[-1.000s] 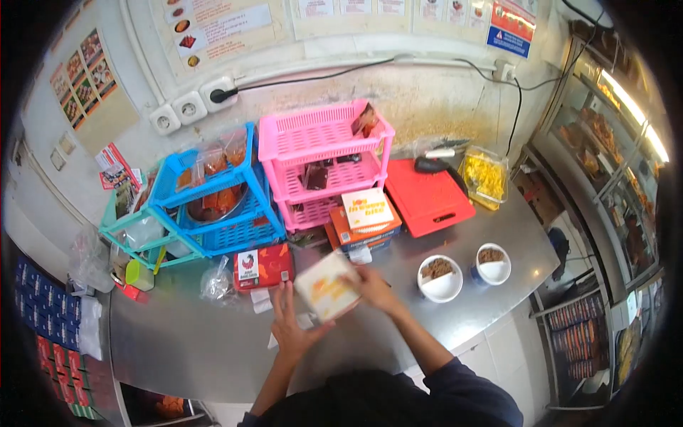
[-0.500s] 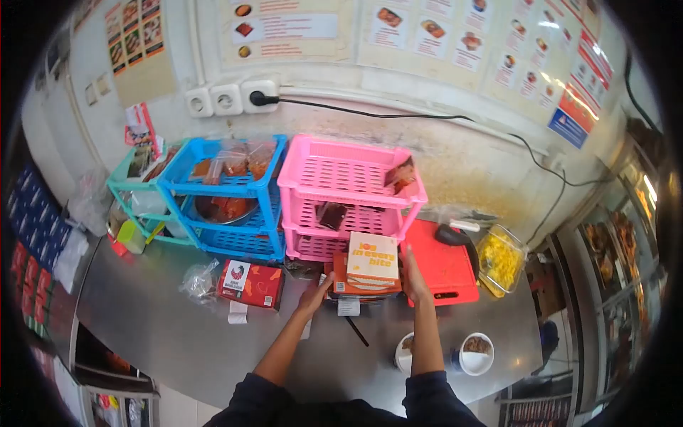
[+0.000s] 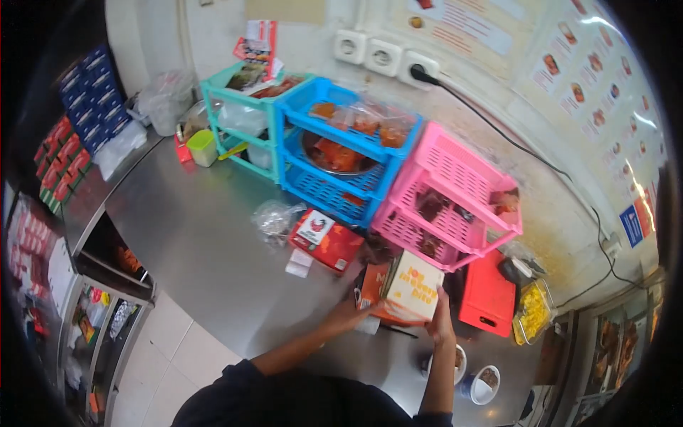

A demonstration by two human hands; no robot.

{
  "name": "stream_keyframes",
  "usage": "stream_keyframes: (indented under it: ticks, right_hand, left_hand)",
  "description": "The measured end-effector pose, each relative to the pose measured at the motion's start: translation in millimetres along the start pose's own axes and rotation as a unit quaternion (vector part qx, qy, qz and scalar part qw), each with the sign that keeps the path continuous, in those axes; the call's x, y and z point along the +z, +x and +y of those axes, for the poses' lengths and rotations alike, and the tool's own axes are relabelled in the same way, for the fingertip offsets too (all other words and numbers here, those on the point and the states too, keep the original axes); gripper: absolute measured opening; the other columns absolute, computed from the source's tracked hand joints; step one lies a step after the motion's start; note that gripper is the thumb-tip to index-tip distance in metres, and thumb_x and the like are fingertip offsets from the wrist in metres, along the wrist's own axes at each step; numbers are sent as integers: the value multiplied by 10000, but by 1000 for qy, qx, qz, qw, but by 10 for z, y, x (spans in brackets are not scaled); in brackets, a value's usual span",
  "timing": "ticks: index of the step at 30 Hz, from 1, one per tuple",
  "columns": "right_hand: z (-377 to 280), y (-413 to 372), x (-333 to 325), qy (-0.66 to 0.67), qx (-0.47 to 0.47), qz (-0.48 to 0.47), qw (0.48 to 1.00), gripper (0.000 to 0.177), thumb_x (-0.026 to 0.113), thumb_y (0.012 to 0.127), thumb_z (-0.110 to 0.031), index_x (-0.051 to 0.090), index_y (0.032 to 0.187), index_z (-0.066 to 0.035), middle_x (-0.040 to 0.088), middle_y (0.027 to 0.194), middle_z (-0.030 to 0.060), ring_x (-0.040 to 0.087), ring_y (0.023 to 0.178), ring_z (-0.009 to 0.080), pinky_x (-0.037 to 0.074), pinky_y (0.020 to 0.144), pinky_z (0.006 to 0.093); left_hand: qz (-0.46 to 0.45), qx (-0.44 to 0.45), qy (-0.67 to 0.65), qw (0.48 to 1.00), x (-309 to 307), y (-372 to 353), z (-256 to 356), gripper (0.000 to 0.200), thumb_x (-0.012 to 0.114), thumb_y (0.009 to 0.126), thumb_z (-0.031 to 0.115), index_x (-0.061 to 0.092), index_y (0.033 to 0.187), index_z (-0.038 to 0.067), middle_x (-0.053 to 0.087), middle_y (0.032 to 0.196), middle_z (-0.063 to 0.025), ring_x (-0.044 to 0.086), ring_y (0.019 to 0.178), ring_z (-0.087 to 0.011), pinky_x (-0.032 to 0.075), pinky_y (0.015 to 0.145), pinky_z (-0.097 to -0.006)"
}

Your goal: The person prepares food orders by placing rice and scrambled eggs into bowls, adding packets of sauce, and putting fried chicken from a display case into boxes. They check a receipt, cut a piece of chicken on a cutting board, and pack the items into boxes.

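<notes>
Between my two hands is a stack of cardboard food boxes, with a cream box with orange lettering (image 3: 416, 285) on top and an orange-brown box (image 3: 372, 283) beside and partly under it. My left hand (image 3: 346, 314) presses against the stack's left side, fingers partly hidden by the boxes. On the opposite side my right hand (image 3: 442, 320) grips the cream box near its right corner. A paper slip (image 3: 368, 325) hangs below the stack. Left of the stack, a red food box (image 3: 326, 240) with a white label lies on the steel table (image 3: 213, 277).
Behind the boxes stand a pink rack (image 3: 455, 192), a blue rack (image 3: 334, 186) and a green rack (image 3: 249, 153). To the right lie a red cutting board (image 3: 488, 295) and a tray of yellow food (image 3: 533, 311). Two white cups, one in front (image 3: 486, 385), stand near the table edge.
My view has turned to the left and tilted. My hands have closed in on the box stack, and the cream box now sits tilted between them.
</notes>
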State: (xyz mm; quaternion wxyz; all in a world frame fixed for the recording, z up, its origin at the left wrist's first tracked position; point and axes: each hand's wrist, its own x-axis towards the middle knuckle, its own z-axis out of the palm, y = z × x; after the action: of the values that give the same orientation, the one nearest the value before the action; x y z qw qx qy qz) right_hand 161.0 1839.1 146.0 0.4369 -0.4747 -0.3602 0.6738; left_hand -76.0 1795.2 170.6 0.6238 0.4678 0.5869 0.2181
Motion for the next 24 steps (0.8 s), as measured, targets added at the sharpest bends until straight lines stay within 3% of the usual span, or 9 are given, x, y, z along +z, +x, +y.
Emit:
stream_keyframes:
  ticks: [3,6,8,11,14,16,19,22,24]
  right_hand:
    - [220,-418,540,-17,13,-21,1000,673,445,842,-535,373,1291,-38,463,1282,92,440,1180,225,334,991,363]
    - [610,-576,1078,-30,0,2,1000,680,444,838,-527,375,1285,-19,479,1259,111,440,1177,219,334,988,352]
    - [890,-617,1533,-66,48,19,997,714,439,830,-530,322,1320,-24,435,1295,121,442,1170,226,338,980,364]
    - [793,-578,2729,-96,78,-4,992,857,480,832,-501,-34,1412,-135,279,1373,129,399,1176,290,434,850,419]
    - [1199,-137,3626,-58,-29,-70,995,877,511,860,-370,-122,1392,-77,317,1351,200,355,1213,240,311,997,354]
    - [1519,235,4184,-130,-33,-62,989,904,523,834,-424,-40,1378,27,453,1253,209,352,1214,276,225,1032,382]
    - [1807,733,5079,-187,20,-59,980,890,504,786,-564,154,1374,5,395,1295,234,305,1233,374,195,1035,453]
    - [1992,1158,5966,-148,19,-77,986,784,527,736,-607,319,1321,-128,298,1347,214,175,1267,410,179,1031,497]
    - [1658,1131,6423,-224,31,-39,973,824,545,724,-584,293,1330,-85,403,1273,220,292,1231,377,254,1014,435]
  left_hand:
    - [86,62,11,994,-82,-146,-878,841,544,749,605,326,1309,17,513,1171,-225,521,1072,-303,399,892,-378]
    - [53,-36,24,998,-536,-512,-1368,768,549,750,600,403,1257,43,555,1120,-210,546,1025,-338,408,868,-393]
    - [51,-15,6,999,-1041,-877,-1451,693,551,772,554,448,1216,31,568,1086,-218,555,1009,-334,418,850,-391]
    - [145,-24,12,989,-1855,-1092,-1862,534,537,828,449,539,1118,1,609,966,-219,597,908,-292,448,775,-385]
    - [140,49,73,986,-2997,-911,-2851,543,513,836,473,541,1100,-1,616,856,-158,581,763,-212,450,650,-361]
    - [174,63,-27,982,-3671,-1077,-2898,509,515,829,485,543,1070,38,559,722,-47,501,616,-128,391,526,-288]
    - [228,48,-152,960,-4600,-1359,-2506,439,546,801,469,509,1042,104,398,628,68,329,517,-43,243,450,-207]
    - [238,67,-171,954,-5616,-1249,-2821,418,552,790,439,507,1031,102,434,644,50,368,530,-59,271,462,-216]
    - [297,55,-211,930,-6108,-1234,-2855,398,556,783,426,503,1029,118,449,648,41,389,535,-70,278,476,-220]
